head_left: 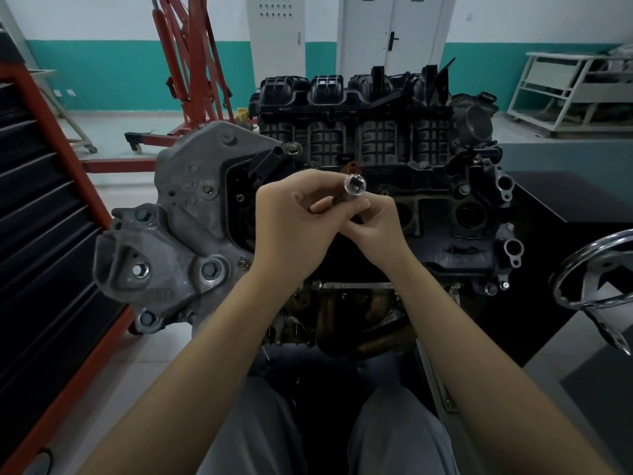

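Note:
A car engine [445, 186] stands in front of me, with a black ribbed intake manifold [352, 108] on top and a grey cast bracket [191, 217] on its left end. Above the engine's middle both hands meet around a small tool: a chrome socket [355, 184] on a short dark shaft. My left hand [294, 228] curls its fingers round the shaft from the left. My right hand [376, 221] pinches the same piece from the right, just below the socket. The shaft's lower end is hidden by fingers.
A red and black tool cabinet [44, 241] fills the left side. Behind it stands a red engine hoist [191, 73]. A chrome hand wheel [596, 279] and a dark stand [555, 200] are on the right, a white rack [575, 90] at the back right. My knees are at the bottom.

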`<state>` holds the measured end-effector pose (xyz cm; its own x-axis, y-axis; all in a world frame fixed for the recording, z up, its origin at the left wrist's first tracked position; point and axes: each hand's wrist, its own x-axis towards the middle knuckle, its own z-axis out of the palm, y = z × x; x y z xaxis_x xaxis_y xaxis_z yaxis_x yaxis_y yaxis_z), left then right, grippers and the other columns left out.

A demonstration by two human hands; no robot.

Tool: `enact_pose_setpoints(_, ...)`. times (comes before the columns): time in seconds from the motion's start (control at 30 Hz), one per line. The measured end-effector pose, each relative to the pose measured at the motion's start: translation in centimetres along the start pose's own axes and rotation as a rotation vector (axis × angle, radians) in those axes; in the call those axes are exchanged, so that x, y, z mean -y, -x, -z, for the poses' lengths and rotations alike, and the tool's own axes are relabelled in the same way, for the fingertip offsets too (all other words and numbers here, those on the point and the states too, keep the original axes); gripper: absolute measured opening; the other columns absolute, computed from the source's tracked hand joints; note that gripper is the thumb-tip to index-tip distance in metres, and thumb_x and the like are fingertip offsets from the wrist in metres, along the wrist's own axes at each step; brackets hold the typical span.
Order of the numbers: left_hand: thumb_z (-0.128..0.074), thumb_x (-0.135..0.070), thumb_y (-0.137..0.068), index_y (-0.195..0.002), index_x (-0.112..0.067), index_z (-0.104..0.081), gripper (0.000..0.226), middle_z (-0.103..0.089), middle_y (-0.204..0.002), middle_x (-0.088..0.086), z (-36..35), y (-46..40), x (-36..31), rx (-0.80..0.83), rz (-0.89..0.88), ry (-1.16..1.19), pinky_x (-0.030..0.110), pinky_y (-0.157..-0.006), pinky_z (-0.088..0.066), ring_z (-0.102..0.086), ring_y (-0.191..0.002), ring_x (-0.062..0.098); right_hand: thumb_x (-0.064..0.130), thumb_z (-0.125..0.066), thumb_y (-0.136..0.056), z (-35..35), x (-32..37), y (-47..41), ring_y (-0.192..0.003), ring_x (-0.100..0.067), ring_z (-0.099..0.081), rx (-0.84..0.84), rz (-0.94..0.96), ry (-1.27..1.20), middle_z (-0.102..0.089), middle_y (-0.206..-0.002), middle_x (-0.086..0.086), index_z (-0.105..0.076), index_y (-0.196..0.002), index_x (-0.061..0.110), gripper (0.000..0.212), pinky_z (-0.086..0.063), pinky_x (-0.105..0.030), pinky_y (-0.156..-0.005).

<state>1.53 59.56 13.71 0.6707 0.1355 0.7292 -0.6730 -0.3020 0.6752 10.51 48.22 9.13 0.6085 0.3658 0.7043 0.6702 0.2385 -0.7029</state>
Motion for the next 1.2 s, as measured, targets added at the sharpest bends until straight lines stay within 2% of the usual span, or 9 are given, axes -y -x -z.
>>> enact_pose_setpoints(0.17,-0.068,0.014,-0.078,-0.099,-0.004,-0.069,0.027,-0.072,-0.090,0.012,1.1,-0.4,0.0,0.162,-0.005,0.123,0.035,-0.083,-0.056,-0.071,-0.090,0.023,0.005,-0.066,-0.082,0.1,-0.1,0.1,-0.087,-0.002,-0.068,0.005,-0.015,0.021,-0.072,-0.087,0.018,-0.069,-0.094,0.020,0.020,-0.050,-0.016,-0.077)
enact_pose_setpoints(0.33,-0.082,0.000,-0.071,-0.087,-0.006,-0.073,0.020,-0.073,-0.083,0.003,0.9,-0.1,0.1,0.052,-0.010,-0.056,0.028,-0.078,-0.057,-0.071,-0.081,0.012,-0.004,-0.072,-0.080,0.2,-0.6,0.1,-0.085,-0.023,-0.070,-0.053,0.003,0.072,-0.072,-0.088,-0.014,-0.070,-0.092,-0.004,0.012,-0.054,-0.032,-0.078)
enact_pose_setpoints(0.4,-0.082,-0.002,-0.071,-0.088,-0.008,-0.074,0.020,-0.073,-0.083,-0.001,0.8,0.0,0.0,0.012,-0.003,-0.065,0.025,-0.077,-0.057,-0.071,-0.081,0.009,-0.006,-0.070,-0.081,0.3,-0.7,0.1,-0.088,-0.024,-0.069,-0.027,0.004,0.095,-0.071,-0.091,-0.016,-0.069,-0.095,-0.005,0.015,-0.054,-0.033,-0.081)
enact_pose_setpoints(0.57,-0.071,0.007,-0.079,-0.104,-0.002,-0.070,0.027,-0.073,-0.095,0.010,1.1,-0.2,-0.2,0.118,0.025,0.068,0.033,-0.086,-0.057,-0.071,-0.093,0.018,-0.002,-0.065,-0.082,0.0,-0.1,0.1,-0.086,0.004,-0.066,0.008,0.007,0.110,-0.070,-0.086,0.024,-0.065,-0.094,0.022,0.027,-0.048,-0.013,-0.077)
enact_pose_setpoints(0.67,-0.071,0.008,-0.078,-0.104,-0.004,-0.069,0.028,-0.073,-0.095,0.012,1.1,-0.2,-0.3,0.156,0.010,0.063,0.037,-0.088,-0.056,-0.071,-0.095,0.020,-0.008,-0.067,-0.079,-0.1,-0.3,0.2,-0.081,0.002,-0.067,-0.050,0.003,0.091,-0.072,-0.081,0.019,-0.067,-0.094,0.014,0.027,-0.049,-0.013,-0.074)
enact_pose_setpoints(0.8,-0.080,0.003,-0.071,-0.094,-0.011,-0.070,0.029,-0.072,-0.088,0.001,0.8,-0.1,-0.4,0.045,-0.028,-0.032,0.030,-0.081,-0.057,-0.072,-0.086,0.013,-0.007,-0.071,-0.078,0.2,-0.6,0.2,-0.084,-0.014,-0.068,-0.063,0.004,0.089,-0.070,-0.087,-0.011,-0.069,-0.092,-0.005,0.014,-0.052,-0.025,-0.079)
enact_pose_setpoints(0.9,-0.075,0.005,-0.076,-0.101,-0.009,-0.069,0.030,-0.073,-0.092,0.005,0.9,-0.1,-0.4,0.037,-0.012,0.019,0.033,-0.084,-0.057,-0.072,-0.090,0.016,-0.004,-0.066,-0.083,0.2,-0.4,0.2,-0.088,-0.009,-0.067,-0.008,0.005,0.098,-0.070,-0.090,-0.002,-0.067,-0.099,0.003,0.018,-0.050,-0.022,-0.082)
enact_pose_setpoints(1.03,-0.069,0.011,-0.078,-0.104,-0.003,-0.068,0.030,-0.072,-0.095,0.013,1.3,-0.1,-0.5,0.150,0.009,0.103,0.035,-0.087,-0.056,-0.071,-0.094,0.021,-0.001,-0.067,-0.081,-0.2,-0.1,0.2,-0.080,0.001,-0.067,-0.037,0.006,0.093,-0.071,-0.080,0.018,-0.067,-0.091,0.020,0.023,-0.049,-0.015,-0.074)
enact_pose_setpoints(1.2,-0.082,0.000,-0.070,-0.092,-0.013,-0.071,0.028,-0.072,-0.086,0.001,0.9,0.0,-0.5,0.059,-0.028,-0.056,0.030,-0.080,-0.057,-0.071,-0.085,0.012,-0.004,-0.071,-0.077,0.0,-0.4,0.2,-0.084,-0.024,-0.069,-0.076,0.008,0.087,-0.071,-0.087,-0.013,-0.069,-0.093,0.002,0.017,-0.055,-0.037,-0.080)
